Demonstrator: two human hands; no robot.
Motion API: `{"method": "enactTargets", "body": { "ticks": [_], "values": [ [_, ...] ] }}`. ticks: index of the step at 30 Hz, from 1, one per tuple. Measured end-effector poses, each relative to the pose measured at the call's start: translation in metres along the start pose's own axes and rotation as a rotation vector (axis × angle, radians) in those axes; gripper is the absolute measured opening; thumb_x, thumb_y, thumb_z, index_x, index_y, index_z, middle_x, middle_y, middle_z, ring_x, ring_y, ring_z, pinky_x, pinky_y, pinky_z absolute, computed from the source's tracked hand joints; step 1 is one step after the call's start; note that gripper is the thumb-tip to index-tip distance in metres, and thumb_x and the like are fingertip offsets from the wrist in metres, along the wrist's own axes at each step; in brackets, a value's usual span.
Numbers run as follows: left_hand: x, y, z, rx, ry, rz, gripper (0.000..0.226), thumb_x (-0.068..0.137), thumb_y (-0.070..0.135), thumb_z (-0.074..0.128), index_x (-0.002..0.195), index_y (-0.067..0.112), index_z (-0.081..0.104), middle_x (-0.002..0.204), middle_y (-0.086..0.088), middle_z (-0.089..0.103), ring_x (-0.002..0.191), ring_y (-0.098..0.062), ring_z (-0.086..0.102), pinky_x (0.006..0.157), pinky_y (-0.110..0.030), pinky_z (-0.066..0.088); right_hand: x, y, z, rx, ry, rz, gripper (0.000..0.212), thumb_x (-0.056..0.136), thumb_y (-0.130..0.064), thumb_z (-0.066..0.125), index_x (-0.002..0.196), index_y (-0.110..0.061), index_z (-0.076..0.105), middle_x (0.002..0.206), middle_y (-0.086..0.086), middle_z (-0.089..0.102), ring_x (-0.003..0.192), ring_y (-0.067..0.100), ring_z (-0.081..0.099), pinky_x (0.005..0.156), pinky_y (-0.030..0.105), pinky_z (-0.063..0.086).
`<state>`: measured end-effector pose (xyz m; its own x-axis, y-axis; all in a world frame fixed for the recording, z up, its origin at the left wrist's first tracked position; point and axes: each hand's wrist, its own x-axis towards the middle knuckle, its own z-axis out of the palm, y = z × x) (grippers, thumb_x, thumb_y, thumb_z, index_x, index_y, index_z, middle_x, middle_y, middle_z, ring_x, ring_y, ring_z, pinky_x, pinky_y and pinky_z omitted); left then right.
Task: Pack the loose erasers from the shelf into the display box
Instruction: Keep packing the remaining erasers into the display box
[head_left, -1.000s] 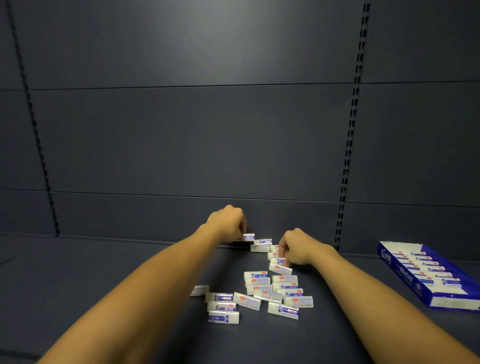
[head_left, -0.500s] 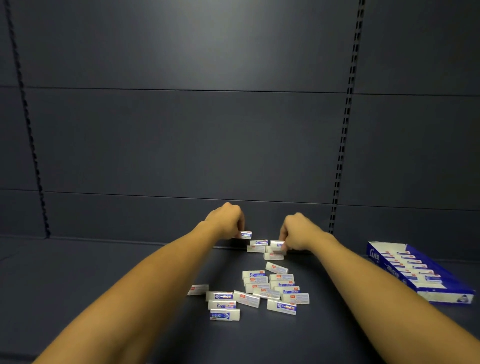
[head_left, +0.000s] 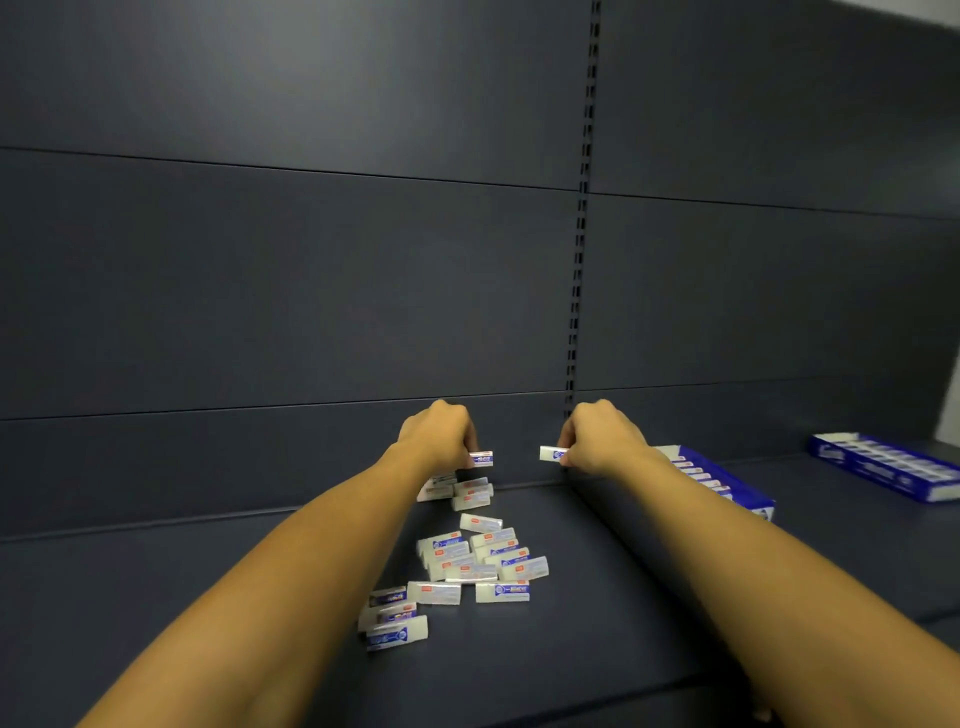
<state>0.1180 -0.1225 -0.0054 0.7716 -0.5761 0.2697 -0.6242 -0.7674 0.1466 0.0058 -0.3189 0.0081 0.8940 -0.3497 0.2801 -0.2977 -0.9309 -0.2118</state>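
Erasers (head_left: 470, 564) lie loose in a scattered heap on the dark shelf (head_left: 649, 597), between the two forearms, with a smaller cluster nearer the back panel (head_left: 311, 286). One eraser (head_left: 481, 459) is pinched in the curled fingers of the left hand (head_left: 439, 434), and another eraser (head_left: 551, 454) is pinched in the right hand (head_left: 597, 439); both are held clear of the shelf, above the heap. The step in hand is judged to be the carrying-off of a freshly picked pair. A display box (head_left: 727, 493), blue and white, is partly hidden behind the right forearm and already shows a row of erasers inside; a second box (head_left: 883, 467) lies further right. The next move would seem to call for both hands to be swung right and each eraser to be lined up with the row before release. Many erasers remain, so the packing is judged far from done. Blue panels and small red marks are seen on the eraser sleeves, and white lettering on the box ends, but none of it can be read.
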Motion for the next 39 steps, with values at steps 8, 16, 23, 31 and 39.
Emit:
{"method": "enactTargets", "body": {
  "ticks": [8, 16, 23, 31, 39],
  "values": [
    [0.004, 0.047, 0.015, 0.0, -0.001, 0.099, 0.01, 0.086, 0.019, 0.077, 0.095, 0.022, 0.078, 0.099, 0.003, 0.073, 0.086, -0.019, 0.066, 0.07, -0.033, 0.052, -0.037, 0.043, -0.014, -0.053, 0.0, 0.141, 0.014, 0.082, -0.018, 0.074, 0.094, -0.023, 0.078, 0.098, 0.003, 0.062, 0.085, 0.025, 0.063, 0.069, 0.033, 0.05],
    [-0.001, 0.108, 0.01, -0.004, 0.003, 0.154, 0.01, 0.085, 0.017, 0.076, 0.094, 0.02, 0.078, 0.099, 0.0, 0.073, 0.09, -0.023, 0.068, 0.077, -0.037, 0.057, -0.068, 0.094, -0.037, -0.08, 0.023, 0.199, 0.019, 0.085, -0.017, 0.071, 0.103, -0.018, 0.076, 0.106, 0.008, 0.066, 0.089, 0.029, 0.065, 0.076, 0.039, 0.058],
    [-0.016, 0.174, 0.01, 0.027, -0.003, 0.166, 0.012, 0.085, 0.017, 0.074, 0.096, 0.021, 0.077, 0.098, 0.001, 0.072, 0.088, -0.022, 0.067, 0.068, -0.033, 0.051, -0.094, 0.149, -0.058, -0.053, 0.032, 0.198, 0.018, 0.085, -0.023, 0.076, 0.102, -0.021, 0.073, 0.111, 0.006, 0.067, 0.094, 0.024, 0.065, 0.072, 0.033, 0.055],
    [-0.028, 0.239, 0.018, 0.03, 0.026, 0.139, 0.015, 0.088, 0.026, 0.074, 0.103, 0.022, 0.075, 0.108, 0.001, 0.072, 0.095, -0.02, 0.066, 0.073, -0.034, 0.052, -0.12, 0.209, -0.074, -0.072, -0.015, 0.175, 0.02, 0.086, -0.027, 0.076, 0.104, -0.02, 0.07, 0.113, 0.006, 0.069, 0.097, 0.021, 0.066, 0.081, 0.036, 0.059],
    [-0.027, 0.274, 0.028, -0.029, 0.047, 0.089, 0.02, 0.09, 0.027, 0.074, 0.109, 0.021, 0.075, 0.117, 0.0, 0.071, 0.105, -0.019, 0.065, 0.079, -0.037, 0.057, -0.122, 0.244, -0.077, -0.06, -0.034, 0.131, 0.022, 0.085, -0.034, 0.077, 0.103, -0.022, 0.07, 0.111, 0.003, 0.069, 0.097, 0.02, 0.066, 0.075, 0.033, 0.056]
  ]
}}
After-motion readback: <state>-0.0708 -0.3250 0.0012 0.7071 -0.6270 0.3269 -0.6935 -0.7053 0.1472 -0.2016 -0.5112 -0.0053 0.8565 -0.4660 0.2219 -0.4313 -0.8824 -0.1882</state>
